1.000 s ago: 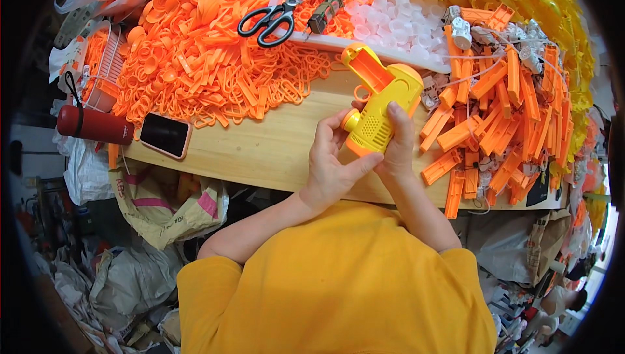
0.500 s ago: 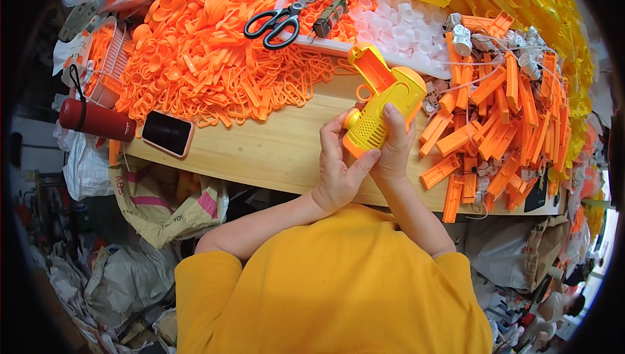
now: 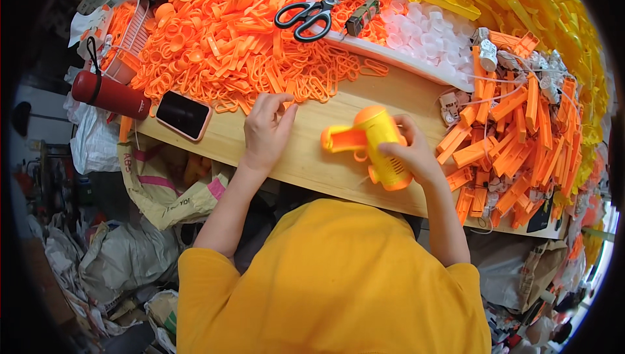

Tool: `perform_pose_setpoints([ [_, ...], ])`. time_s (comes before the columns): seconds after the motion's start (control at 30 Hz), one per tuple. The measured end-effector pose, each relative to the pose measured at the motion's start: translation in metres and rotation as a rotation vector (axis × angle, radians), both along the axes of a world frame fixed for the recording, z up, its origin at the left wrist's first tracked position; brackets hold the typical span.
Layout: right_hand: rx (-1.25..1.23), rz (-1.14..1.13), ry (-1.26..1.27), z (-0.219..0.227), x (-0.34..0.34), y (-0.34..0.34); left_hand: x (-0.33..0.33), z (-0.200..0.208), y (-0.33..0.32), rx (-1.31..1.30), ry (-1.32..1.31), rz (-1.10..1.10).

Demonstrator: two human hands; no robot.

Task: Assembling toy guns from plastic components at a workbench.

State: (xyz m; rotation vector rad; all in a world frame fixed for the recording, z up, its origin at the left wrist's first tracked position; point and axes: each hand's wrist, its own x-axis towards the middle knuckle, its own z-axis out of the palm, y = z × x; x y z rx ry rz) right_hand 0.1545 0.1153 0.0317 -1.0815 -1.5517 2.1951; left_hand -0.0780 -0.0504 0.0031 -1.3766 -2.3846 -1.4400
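Note:
My right hand (image 3: 416, 155) grips a yellow and orange plastic toy shaped like a small hair dryer (image 3: 385, 145) just above the bare wood at the middle of the table. Its thumb lies over the slotted yellow side, and the toy's handle points left. My left hand (image 3: 265, 134) is at the lower edge of a heap of orange plastic parts (image 3: 215, 41). Its fingers are curled in with the thumb close to them, by some orange loop-shaped pieces. Whatever the left fingertips may hold is too small to make out.
Black-handled scissors (image 3: 309, 18) lie on the orange heap beside a green tool (image 3: 362, 15). White caps (image 3: 430, 35) fill a tray behind. Orange handle pieces with wires (image 3: 514, 126) pile up at the right. A phone (image 3: 183, 115) and a red flask (image 3: 111, 95) are at the left.
My left hand has let go of the toy and moved left to the orange heap. My right hand has lowered the toy toward me and turned its handle leftward. The view has shifted slightly.

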Motion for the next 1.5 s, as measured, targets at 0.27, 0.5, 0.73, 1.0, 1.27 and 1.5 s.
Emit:
perform_pose_setpoints([
  [0.27,0.621,0.577,-0.072,0.006,-0.047,0.0,-0.004,-0.004,0.024,-0.215,0.327,0.03],
  [0.5,0.628,0.496,-0.063,-0.012,-0.088,0.019,-0.022,-0.01,0.025,-0.234,0.331,0.074],
  [0.73,1.054,0.453,-0.219,-0.011,-0.127,0.013,-0.021,0.003,0.025,-0.337,0.236,0.047],
  [1.0,1.244,0.457,-0.242,-0.026,-0.152,0.018,-0.025,0.01,0.026,-0.292,0.173,-0.025],
  [1.27,1.188,0.409,-0.098,-0.037,-0.146,0.029,-0.032,0.014,0.025,-0.2,0.149,-0.062],
  [1.5,1.249,0.407,0.057,-0.022,-0.141,0.021,-0.023,0.018,0.036,0.077,0.176,-0.254],
])
